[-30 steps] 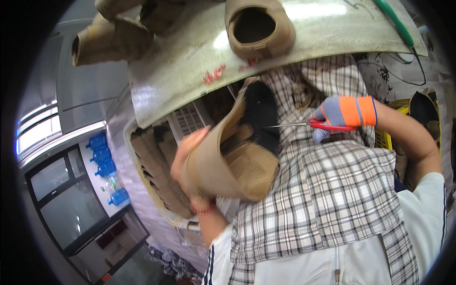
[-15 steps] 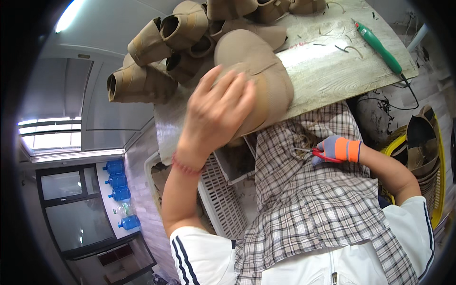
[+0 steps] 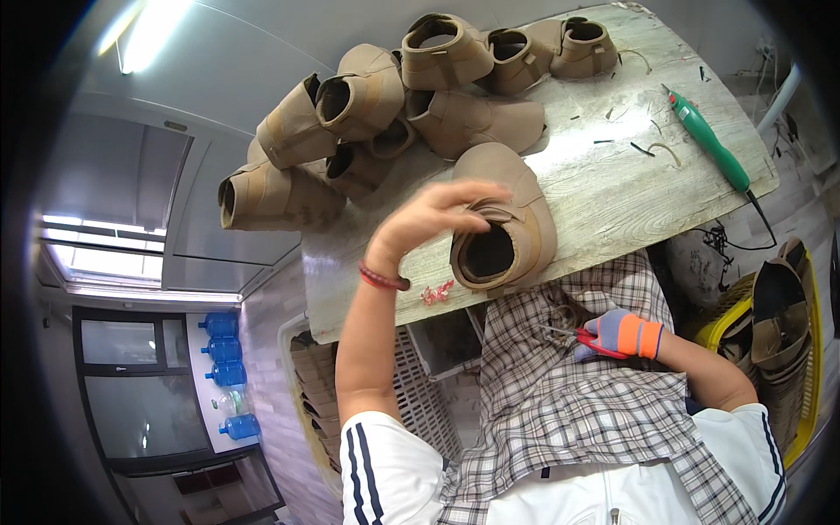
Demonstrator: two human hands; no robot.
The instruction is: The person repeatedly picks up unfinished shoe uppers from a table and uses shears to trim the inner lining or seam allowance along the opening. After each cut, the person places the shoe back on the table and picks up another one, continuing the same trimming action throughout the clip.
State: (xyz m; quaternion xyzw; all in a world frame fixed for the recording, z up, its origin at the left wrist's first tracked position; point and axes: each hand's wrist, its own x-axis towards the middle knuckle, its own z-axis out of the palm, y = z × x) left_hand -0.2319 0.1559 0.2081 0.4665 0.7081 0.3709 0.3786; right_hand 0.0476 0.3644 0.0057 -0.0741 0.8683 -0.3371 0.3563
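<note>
A beige shoe upper [image 3: 529,206] lies on the near edge of the table, its dark round opening facing me. My left hand [image 3: 437,214], bare and with a red bracelet at the wrist, is over its left side. The fingers are stretched out and apart from the thumb, by the upper's opening; whether they touch it is hard to tell. Over my checked apron, my right hand [image 3: 617,334], in a grey and orange glove, is closed round red-handled scissors [image 3: 599,345]. The blades point left, slightly apart.
Several beige shoe uppers [image 3: 477,122] are piled at the table's far left. A green corded tool [image 3: 713,144] lies on the right of the table [image 3: 604,210], near thread scraps. Below are a yellow basket [image 3: 713,328] with uppers, right, and a white crate [image 3: 424,385], left.
The shoe upper was raised and tilted in my left hand; now it rests on the table with its opening toward me. My left fingers have spread. The scissors stay in my right hand.
</note>
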